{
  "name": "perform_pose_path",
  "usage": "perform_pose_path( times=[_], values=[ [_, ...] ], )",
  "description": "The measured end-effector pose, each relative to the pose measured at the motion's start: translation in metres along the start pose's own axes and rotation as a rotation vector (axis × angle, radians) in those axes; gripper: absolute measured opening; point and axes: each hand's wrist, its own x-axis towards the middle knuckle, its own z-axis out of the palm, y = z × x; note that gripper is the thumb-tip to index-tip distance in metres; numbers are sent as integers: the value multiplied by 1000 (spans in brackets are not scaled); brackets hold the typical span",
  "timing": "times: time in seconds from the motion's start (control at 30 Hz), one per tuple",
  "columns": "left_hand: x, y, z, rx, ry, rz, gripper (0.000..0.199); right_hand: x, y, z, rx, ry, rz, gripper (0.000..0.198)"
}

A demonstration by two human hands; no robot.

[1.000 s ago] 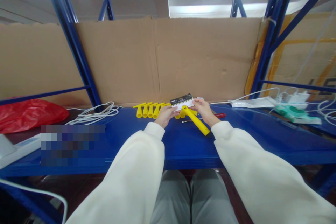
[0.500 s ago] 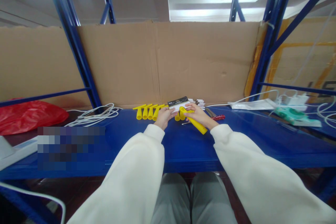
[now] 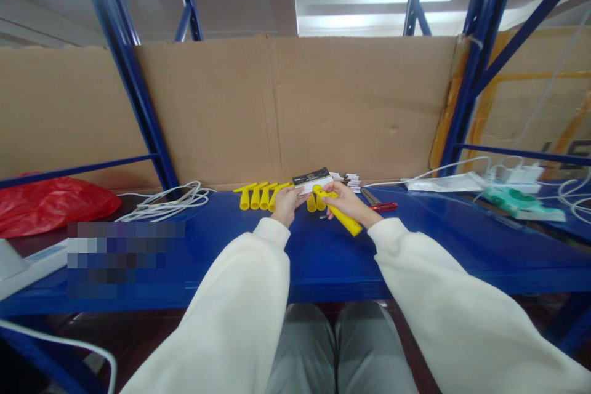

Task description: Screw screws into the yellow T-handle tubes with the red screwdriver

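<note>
My left hand (image 3: pixel 287 204) is closed on the near left edge of a card or flat pack (image 3: pixel 310 181), black on top and white below. In my right hand (image 3: pixel 346 200) is a yellow tapered tube-like piece (image 3: pixel 344 218), slanting down to the right, its upper end close to the card's lower edge. Beneath the card, two similar yellow pieces (image 3: pixel 312 203) stand on the blue shelf. Several more yellow pieces (image 3: pixel 256 196) stand in a row left of my left hand. A small metal tip (image 3: pixel 324 217) shows under my right fingers; what it belongs to is hidden.
Red-handled pliers (image 3: pixel 383 206) lie right of my right hand. Behind it are several small white-and-dark items (image 3: pixel 349 181). A coiled white cable (image 3: pixel 170 202) and red bag (image 3: pixel 60 203) are left; a green-and-white object (image 3: pixel 524 203) is right. Cardboard (image 3: pixel 295 111) walls the back.
The card and the yellow piece in my hands have shifted slightly left and up. Both hands keep their hold. The metal tip under my right fingers has moved a little.
</note>
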Motion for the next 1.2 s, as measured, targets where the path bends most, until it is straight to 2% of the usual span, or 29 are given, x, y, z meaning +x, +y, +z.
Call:
perform_pose_path(
  times=[0.13, 0.4, 0.7, 0.87, 0.97, 1.03, 1.2],
  values=[
    [2, 0, -1, 1, 0, -12, 17, -1, 0, -1, -1, 1, 2, 34],
    [1, -1, -4, 13, -100, -81, 14, -1, 2, -7, 29, -7, 28, 45],
    [4, -4, -5, 50, -140, -137, 17, -2, 1, -7, 87, -7, 72, 54],
    [-5, 1, -4, 120, -217, -95, 9, -5, -7, -10, 129, 105, 121, 49],
    [-9, 2, -3, 138, -203, -82, 8, -3, -18, -28, 123, 267, 154, 49],
    [-10, 1, -3, 144, -210, -75, 7, 0, -27, -50, 108, 411, 183, 50],
    [-9, -3, -3, 187, -221, -88, 9, 0, -41, -135, 3, 744, 243, 46]
  ],
)
